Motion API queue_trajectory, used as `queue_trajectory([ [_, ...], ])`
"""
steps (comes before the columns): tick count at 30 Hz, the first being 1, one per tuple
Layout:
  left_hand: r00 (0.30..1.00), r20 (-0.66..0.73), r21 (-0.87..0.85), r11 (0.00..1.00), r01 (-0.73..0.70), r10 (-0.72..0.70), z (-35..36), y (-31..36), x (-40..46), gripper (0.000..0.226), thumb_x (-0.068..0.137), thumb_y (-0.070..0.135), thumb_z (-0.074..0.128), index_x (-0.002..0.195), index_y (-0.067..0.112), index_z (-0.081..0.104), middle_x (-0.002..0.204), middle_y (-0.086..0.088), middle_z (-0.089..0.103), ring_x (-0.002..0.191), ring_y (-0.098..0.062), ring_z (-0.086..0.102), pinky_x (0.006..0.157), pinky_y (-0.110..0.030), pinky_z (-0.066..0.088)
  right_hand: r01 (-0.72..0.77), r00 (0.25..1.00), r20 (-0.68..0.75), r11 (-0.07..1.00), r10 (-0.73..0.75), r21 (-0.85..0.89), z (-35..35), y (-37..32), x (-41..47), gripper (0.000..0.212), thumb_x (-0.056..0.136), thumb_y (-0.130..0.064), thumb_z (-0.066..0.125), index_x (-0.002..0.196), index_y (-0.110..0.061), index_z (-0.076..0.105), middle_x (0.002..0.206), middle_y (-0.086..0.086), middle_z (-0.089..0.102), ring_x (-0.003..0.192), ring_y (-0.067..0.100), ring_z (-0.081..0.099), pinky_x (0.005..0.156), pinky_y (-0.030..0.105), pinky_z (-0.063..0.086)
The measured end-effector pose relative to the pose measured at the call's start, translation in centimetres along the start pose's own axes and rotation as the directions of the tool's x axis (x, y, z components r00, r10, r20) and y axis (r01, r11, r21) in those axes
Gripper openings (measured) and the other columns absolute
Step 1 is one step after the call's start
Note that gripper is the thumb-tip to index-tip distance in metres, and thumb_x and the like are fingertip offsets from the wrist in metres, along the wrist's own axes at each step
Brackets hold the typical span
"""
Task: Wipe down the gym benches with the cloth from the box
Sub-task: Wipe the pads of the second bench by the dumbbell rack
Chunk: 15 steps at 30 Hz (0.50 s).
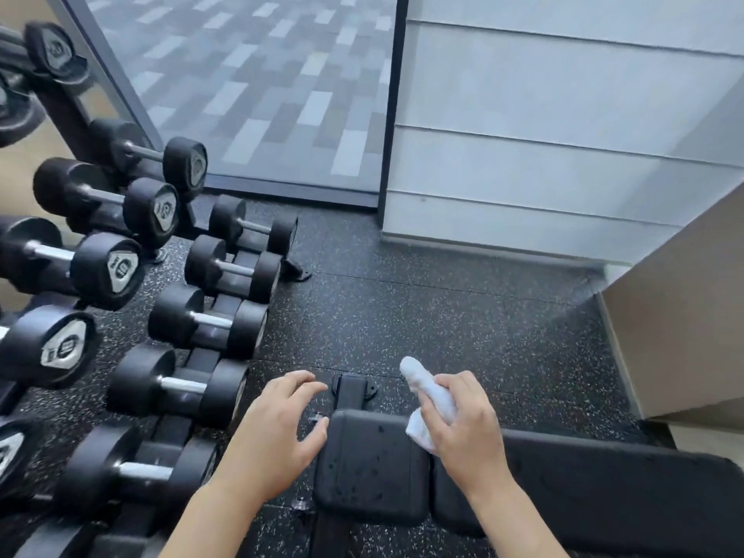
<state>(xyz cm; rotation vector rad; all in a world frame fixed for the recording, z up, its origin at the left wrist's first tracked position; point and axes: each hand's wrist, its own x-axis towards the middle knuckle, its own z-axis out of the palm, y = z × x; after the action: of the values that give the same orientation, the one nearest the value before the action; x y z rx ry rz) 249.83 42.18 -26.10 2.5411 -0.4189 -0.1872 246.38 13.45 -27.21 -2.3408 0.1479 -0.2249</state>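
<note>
Right now my right hand (463,420) grips the white cloth (428,400) just above the bench (370,465) seat pad; left hand (277,428) hovers w/ fingers apart, holding nothing. Bench's far end cut off at frame edge.

Your right hand (463,428) hides the middle of the cloth (422,396), the counter (604,489) runs off your frame's right and bottom edges, your forearms are cut at the bottom, the leftmost dumbbells (24,449) are cropped and blurred, their numbers unreadable.
</note>
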Motion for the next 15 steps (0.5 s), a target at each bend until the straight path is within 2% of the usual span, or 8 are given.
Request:
queue_trajectory([
  [5, 0.997, 0.059, -0.013, 0.999, 0.051, -0.051, 5.8, -7.0, 2.1, 0.042, 0.092, 0.033, 0.073, 0.133, 0.026, 0.065, 0.139, 0.014, 0.053, 0.131, -0.012, 0.049, 0.114, -0.036, 0.043, -0.019, 1.000, 0.010, 0.999, 0.019, 0.027, 8.0, 4.1, 1.1, 0.012, 0.100, -0.034, 0.070, 0.108, -0.032, 0.062, 0.100, -0.021, 0.051, 0.096, 0.009, 0.057, 0.082, 0.022, 0.044],
  [9, 0.993, 0.089, -0.041, 0.996, 0.077, -0.073, 11.2, -12.0, 2.8, 0.043, 0.092, 0.032, 0.073, 0.135, 0.028, 0.064, 0.140, 0.017, 0.052, 0.132, -0.008, 0.048, 0.115, -0.035, 0.042, -0.049, 0.998, 0.038, 0.998, 0.048, 0.036, 14.5, 8.0, 1.2, 0.014, 0.100, -0.045, 0.062, 0.111, -0.036, 0.059, 0.101, -0.022, 0.048, 0.097, 0.009, 0.055, 0.083, 0.023, 0.041],
  [15, 0.984, 0.142, -0.084, 0.989, 0.123, -0.110, 20.1, -17.8, 1.8, 0.043, 0.093, 0.031, 0.071, 0.136, 0.030, 0.062, 0.139, 0.019, 0.050, 0.131, -0.007, 0.047, 0.115, -0.033, 0.042, -0.036, 0.991, 0.129, 0.999, 0.035, 0.005, 22.9, 13.4, 0.3, 0.014, 0.099, -0.034, 0.064, 0.110, -0.032, 0.057, 0.102, -0.014, 0.050, 0.097, 0.014, 0.054, 0.088, 0.029, 0.043],
])
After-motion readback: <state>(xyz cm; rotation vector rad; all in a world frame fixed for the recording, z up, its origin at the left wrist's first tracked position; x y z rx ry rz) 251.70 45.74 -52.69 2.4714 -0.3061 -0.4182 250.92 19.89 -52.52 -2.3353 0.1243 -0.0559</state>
